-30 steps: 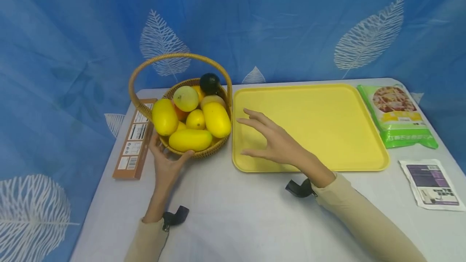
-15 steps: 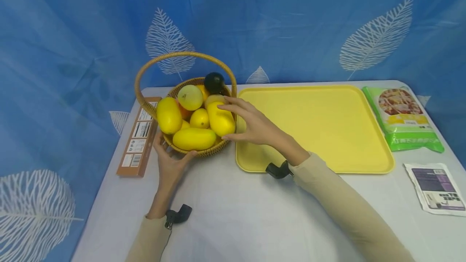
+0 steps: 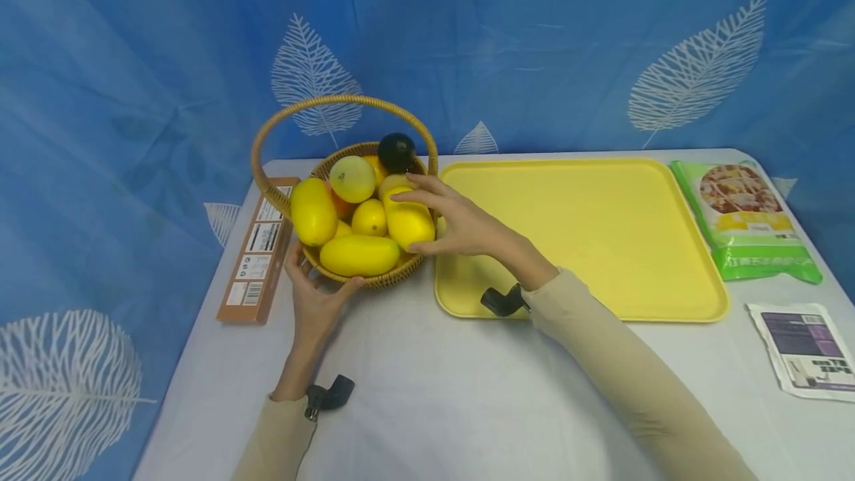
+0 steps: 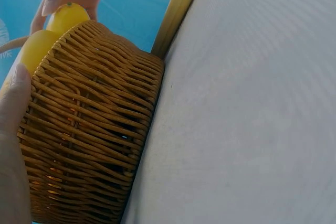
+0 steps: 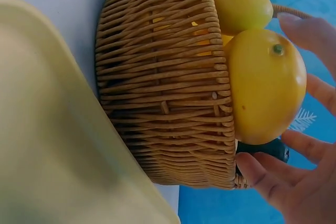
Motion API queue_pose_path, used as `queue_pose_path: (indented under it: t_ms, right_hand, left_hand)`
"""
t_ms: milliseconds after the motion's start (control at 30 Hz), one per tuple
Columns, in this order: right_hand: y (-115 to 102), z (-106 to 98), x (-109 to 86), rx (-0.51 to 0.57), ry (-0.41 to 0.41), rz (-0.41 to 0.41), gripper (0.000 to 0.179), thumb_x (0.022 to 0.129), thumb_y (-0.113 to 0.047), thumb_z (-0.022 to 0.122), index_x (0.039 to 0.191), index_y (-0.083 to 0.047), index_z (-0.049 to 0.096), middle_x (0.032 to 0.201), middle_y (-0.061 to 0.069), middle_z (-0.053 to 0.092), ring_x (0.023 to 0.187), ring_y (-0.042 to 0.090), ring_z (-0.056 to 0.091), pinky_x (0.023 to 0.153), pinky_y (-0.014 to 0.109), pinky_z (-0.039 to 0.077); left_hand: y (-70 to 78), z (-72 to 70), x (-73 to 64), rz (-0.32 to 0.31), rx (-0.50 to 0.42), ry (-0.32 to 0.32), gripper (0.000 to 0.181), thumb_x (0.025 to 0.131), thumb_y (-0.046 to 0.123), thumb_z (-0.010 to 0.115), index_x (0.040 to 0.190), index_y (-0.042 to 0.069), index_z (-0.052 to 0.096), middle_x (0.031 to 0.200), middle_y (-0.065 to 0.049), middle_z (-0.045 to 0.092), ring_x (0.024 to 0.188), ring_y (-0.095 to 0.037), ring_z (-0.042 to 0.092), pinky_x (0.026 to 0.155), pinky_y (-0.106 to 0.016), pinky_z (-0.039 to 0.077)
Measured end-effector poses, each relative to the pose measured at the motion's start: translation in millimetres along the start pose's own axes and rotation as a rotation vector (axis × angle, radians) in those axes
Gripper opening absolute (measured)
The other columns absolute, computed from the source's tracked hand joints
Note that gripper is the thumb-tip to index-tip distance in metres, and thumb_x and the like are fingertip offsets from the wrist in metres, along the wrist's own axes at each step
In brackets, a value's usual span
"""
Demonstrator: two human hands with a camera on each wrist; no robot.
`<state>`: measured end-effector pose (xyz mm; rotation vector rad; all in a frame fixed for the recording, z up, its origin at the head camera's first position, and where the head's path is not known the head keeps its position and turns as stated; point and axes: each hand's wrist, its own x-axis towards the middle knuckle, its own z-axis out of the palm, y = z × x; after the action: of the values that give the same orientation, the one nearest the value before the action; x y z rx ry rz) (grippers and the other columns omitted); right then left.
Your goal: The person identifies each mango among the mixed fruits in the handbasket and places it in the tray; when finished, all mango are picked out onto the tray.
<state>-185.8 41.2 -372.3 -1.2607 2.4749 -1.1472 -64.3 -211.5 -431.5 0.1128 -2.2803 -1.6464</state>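
Observation:
A wicker basket with a tall handle holds several fruits. My left hand grips its near left side, and in the left wrist view the thumb lies at the rim. Over the basket's right side, my right hand spans a yellow mango, fingers beyond it and thumb on the near side. In the right wrist view these fingers are spread around the mango, with a gap at one fingertip. Another mango, a lemon-like fruit and a dark green, avocado-like fruit lie alongside.
A yellow tray lies right of the basket, its edge close to the wicker. Left of the basket is a long brown box. A green food bag and a white-and-purple packet lie at the right, before a blue curtain.
My right hand has come left from over the tray to the mango at the basket's right side. The left hand has stayed on the basket. The head view has shifted slightly.

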Motion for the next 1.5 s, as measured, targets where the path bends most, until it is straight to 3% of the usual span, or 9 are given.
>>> queue_pose_path:
  t_ms: [133,267,567,767,1000,1233,1367,1500]
  right_hand:
    - [1.6,1.9,2.4,-0.007,-0.042,0.014,0.070,0.081,-0.038,0.079,0.143,-0.019,0.051,0.160,0.014,0.024,0.147,0.031,0.025,0.114,0.053,0.032]
    - [3.3,3.7,2.4,-0.011,-0.033,0.024,0.067,0.080,-0.037,0.080,0.139,-0.018,0.054,0.159,0.014,0.027,0.146,0.032,0.028,0.113,0.053,0.033]
    - [0.4,2.1,0.3,0.004,0.049,-0.013,0.065,0.076,-0.036,0.083,0.134,-0.018,0.059,0.154,0.012,0.033,0.133,0.030,0.043,0.096,0.045,0.049]
    - [-5.7,-0.7,-3.4,-0.022,0.081,-0.050,0.063,0.075,-0.036,0.083,0.131,-0.019,0.060,0.152,0.011,0.035,0.134,0.030,0.041,0.105,0.047,0.043]
    - [-12.1,-11.6,-21.9,-0.041,0.154,-0.085,0.064,0.072,-0.036,0.086,0.130,-0.021,0.062,0.150,0.008,0.036,0.134,0.027,0.043,0.104,0.046,0.045]
    - [-4.9,-30.6,-46.7,-0.019,0.266,-0.116,0.066,0.067,-0.027,0.090,0.127,-0.018,0.063,0.148,0.008,0.039,0.134,0.026,0.042,0.101,0.046,0.047]
    - [6.6,-39.7,-55.8,-0.036,0.327,-0.085,0.067,0.066,-0.022,0.090,0.127,-0.017,0.063,0.149,0.009,0.040,0.134,0.028,0.042,0.100,0.048,0.047]
    - [26.5,-42.7,-58.2,-0.049,0.364,0.013,0.065,0.068,-0.021,0.089,0.127,-0.015,0.063,0.149,0.010,0.039,0.130,0.031,0.046,0.097,0.050,0.049]
  left_hand:
    - [7.4,0.1,-2.1,-0.002,-0.001,0.000,0.103,0.075,0.003,0.079,0.152,0.002,0.010,0.155,-0.023,0.018,0.138,-0.039,0.031,0.104,-0.059,0.035]
    - [6.9,0.6,-2.3,-0.008,-0.013,-0.002,0.103,0.075,-0.001,0.077,0.152,0.003,0.009,0.156,-0.022,0.017,0.138,-0.039,0.030,0.104,-0.058,0.034]
    - [2.9,-0.6,-1.4,-0.022,-0.007,0.003,0.105,0.074,0.001,0.079,0.153,0.004,0.009,0.156,-0.021,0.017,0.139,-0.038,0.030,0.104,-0.057,0.035]
    - [2.8,-1.3,-2.0,-0.013,-0.006,0.007,0.105,0.074,-0.001,0.078,0.152,0.003,0.009,0.156,-0.022,0.018,0.138,-0.039,0.031,0.103,-0.057,0.035]
    - [3.6,-0.6,-1.2,-0.016,-0.021,0.005,0.105,0.073,0.000,0.077,0.152,0.004,0.009,0.156,-0.021,0.017,0.138,-0.039,0.030,0.103,-0.056,0.035]
    - [4.0,0.1,0.4,-0.025,-0.022,-0.006,0.105,0.074,-0.001,0.077,0.153,0.005,0.009,0.157,-0.020,0.017,0.137,-0.037,0.031,0.103,-0.054,0.035]
    - [4.5,0.1,0.6,-0.026,-0.018,-0.008,0.105,0.073,-0.002,0.077,0.153,0.004,0.008,0.156,-0.021,0.017,0.137,-0.038,0.031,0.103,-0.054,0.035]
    - [4.0,-0.2,0.0,-0.025,-0.014,-0.004,0.105,0.074,-0.001,0.077,0.152,0.003,0.008,0.156,-0.022,0.017,0.138,-0.039,0.030,0.103,-0.055,0.034]
